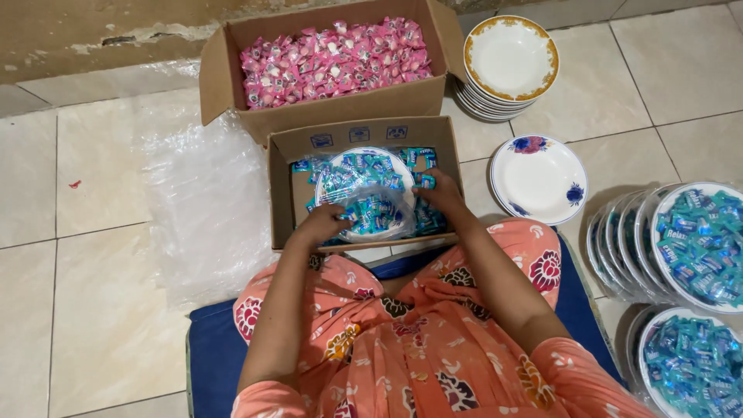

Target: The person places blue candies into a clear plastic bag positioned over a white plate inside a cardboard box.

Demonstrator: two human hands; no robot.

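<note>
A cardboard box (282, 186) of blue wrapped candies stands on the floor in front of my knees. Inside it lies a white plate (364, 159) heaped with blue candies and covered by clear plastic wrap (383, 213). My left hand (321, 224) grips the plate's near left edge and the plastic. My right hand (437, 190) rests at the plate's right side among the loose blue candies (427, 220), fingers curled on them.
A larger cardboard box (224, 85) of pink candies sits behind. A stack of gold-rimmed plates (511, 62) and a flowered plate (538, 178) lie to the right. Wrapped plates of blue candies (696, 240) stand at far right. Clear plastic sheet (205, 201) lies left.
</note>
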